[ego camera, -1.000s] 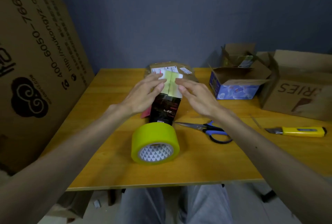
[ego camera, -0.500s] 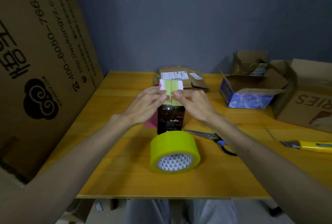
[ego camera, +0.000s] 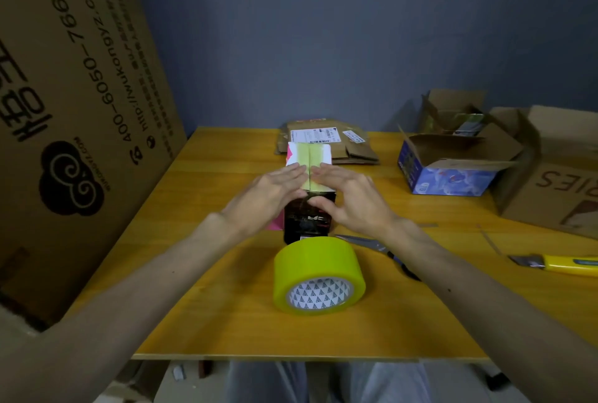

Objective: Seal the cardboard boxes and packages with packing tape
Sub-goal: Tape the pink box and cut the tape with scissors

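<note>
A small box (ego camera: pixel 309 156) with a dark front, pink side and white top stands in the middle of the wooden table (ego camera: pixel 210 305). A strip of yellow-green tape runs along its top seam. My left hand (ego camera: pixel 275 190) lies flat on the left of the top, fingers pressing the tape. My right hand (ego camera: pixel 348 195) presses the right of the top, its thumb over the box's front edge. A roll of yellow-green packing tape (ego camera: pixel 318 274) lies on its side just in front of the box.
Scissors (ego camera: pixel 375 245) lie right of the roll, a yellow utility knife (ego camera: pixel 563 265) further right. A flattened labelled package (ego camera: pixel 326 143) lies behind the box. An open blue box (ego camera: pixel 449 173) and open brown cartons (ego camera: pixel 556 176) stand at right. A large carton (ego camera: pixel 64 111) leans at left.
Both hands have slid toward me along the top of the box, uncovering more of the taped far end. The camera has also shifted, so the scene sits lower and further right.
</note>
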